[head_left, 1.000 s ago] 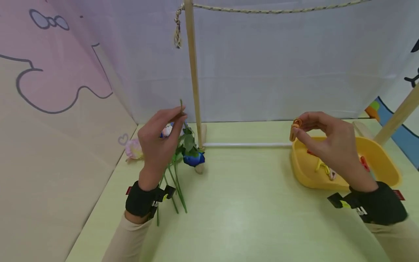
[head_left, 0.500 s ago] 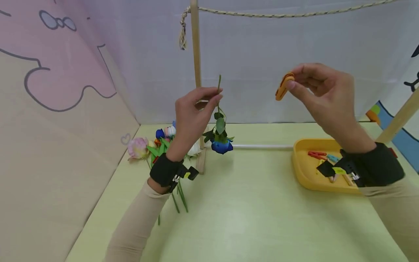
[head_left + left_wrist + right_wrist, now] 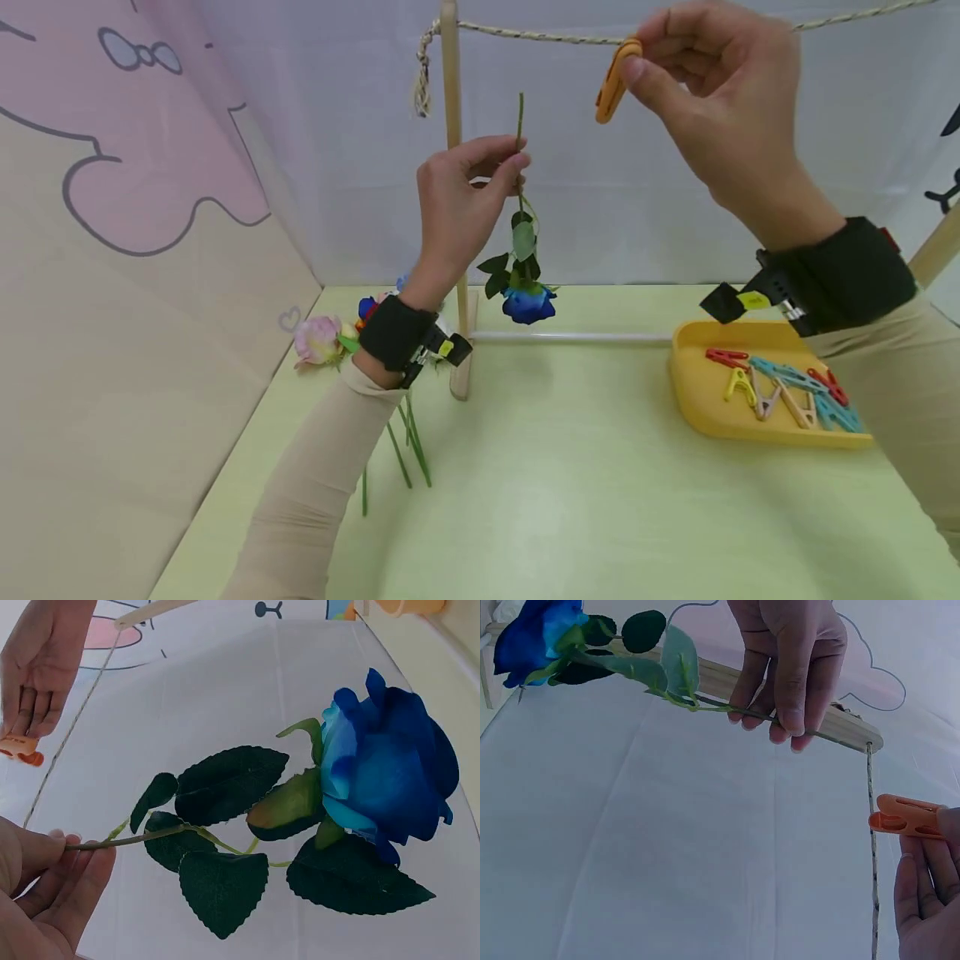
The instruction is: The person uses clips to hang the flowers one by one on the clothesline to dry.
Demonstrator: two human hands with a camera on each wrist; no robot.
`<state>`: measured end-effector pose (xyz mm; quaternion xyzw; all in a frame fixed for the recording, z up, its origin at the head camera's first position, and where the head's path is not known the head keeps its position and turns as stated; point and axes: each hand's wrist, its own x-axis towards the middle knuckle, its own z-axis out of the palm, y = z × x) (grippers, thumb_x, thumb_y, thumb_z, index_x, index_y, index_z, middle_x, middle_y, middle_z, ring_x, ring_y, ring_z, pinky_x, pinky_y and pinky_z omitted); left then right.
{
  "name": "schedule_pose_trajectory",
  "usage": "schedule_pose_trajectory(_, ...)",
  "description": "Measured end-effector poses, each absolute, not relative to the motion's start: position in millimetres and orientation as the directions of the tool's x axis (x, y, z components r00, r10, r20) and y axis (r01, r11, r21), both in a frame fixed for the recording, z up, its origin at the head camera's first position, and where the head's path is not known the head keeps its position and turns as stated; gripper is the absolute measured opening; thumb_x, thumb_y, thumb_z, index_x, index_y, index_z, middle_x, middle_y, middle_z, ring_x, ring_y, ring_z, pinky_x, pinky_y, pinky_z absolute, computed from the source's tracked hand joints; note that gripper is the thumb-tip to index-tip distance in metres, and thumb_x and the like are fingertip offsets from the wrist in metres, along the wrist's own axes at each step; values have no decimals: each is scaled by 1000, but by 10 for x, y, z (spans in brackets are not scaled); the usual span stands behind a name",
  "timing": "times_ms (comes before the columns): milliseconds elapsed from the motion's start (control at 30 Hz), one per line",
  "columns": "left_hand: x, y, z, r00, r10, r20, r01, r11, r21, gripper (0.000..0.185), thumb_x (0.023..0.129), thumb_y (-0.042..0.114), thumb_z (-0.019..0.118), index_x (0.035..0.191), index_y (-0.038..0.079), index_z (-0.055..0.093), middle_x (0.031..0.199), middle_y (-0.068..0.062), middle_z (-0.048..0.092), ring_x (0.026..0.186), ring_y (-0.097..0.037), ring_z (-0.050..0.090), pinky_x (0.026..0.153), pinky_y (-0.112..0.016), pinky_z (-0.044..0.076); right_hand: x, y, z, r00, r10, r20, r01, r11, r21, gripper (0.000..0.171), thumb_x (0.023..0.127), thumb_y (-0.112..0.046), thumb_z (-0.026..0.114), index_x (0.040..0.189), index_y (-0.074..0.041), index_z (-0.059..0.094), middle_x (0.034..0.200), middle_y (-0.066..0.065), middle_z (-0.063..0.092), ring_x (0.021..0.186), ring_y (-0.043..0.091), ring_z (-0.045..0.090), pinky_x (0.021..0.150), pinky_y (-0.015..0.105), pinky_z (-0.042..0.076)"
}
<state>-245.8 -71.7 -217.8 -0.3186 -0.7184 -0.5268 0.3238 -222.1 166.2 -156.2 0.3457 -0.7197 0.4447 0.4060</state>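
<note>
My left hand pinches the green stem of a blue artificial rose, which hangs head down below the fingers. Dark green leaves and the full bloom show large in the left wrist view. Higher up and to the right, my right hand pinches an orange clothespin between thumb and fingers. In the head view the clothespin's upper end overlaps the strung rope. From the right wrist, the orange clothespin has its tip right at the rope.
A wooden post holds the rope's knotted left end. On the table, a yellow tray contains several coloured clothespins. More artificial flowers lie at the left, partly behind the left forearm. A white rod runs along the table's back.
Both hands have risen. The left hand has carried the blue rose up and right from the flower pile; the right hand has lifted the orange clothespin from beside the tray to rope height.
</note>
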Motion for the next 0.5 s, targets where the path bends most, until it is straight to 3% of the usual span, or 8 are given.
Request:
schedule_pose_trajectory(100, -2486, -690, -2085, -568, 109, 816, 808, 259, 529, 18, 94, 6, 75, 110, -2, 78, 95, -13, 78, 74, -19, 73, 74, -28, 62, -2286, 1565, -1425, -445, -101, 890, -847, 370, -382, 24, 98, -9, 69, 121, -2, 71, 112, -4, 74, 106, 14, 71, 98, 24, 54)
schedule_pose_trajectory(333, -2514, -628, -1929, -604, 58, 795, 770, 297, 564, 18, 94, 7, 76, 110, -2, 78, 95, -12, 78, 75, -18, 74, 74, -22, 60, -2442, 1336, -1134, -682, -4, 731, -710, 242, -661, 40, 95, -12, 73, 135, -8, 64, 131, 5, 67, 124, 14, 64, 108, 23, 46)
schedule_pose_trajectory(500, -2532, -603, -1857, -632, 42, 774, 740, 328, 587, 18, 95, 7, 74, 110, -3, 78, 96, -13, 78, 75, -19, 74, 75, -20, 59, -2552, 1219, -1019, -738, -18, 674, -648, 299, -701, 44, 98, -20, 71, 140, -13, 62, 139, 0, 60, 127, 10, 57, 106, 22, 46)
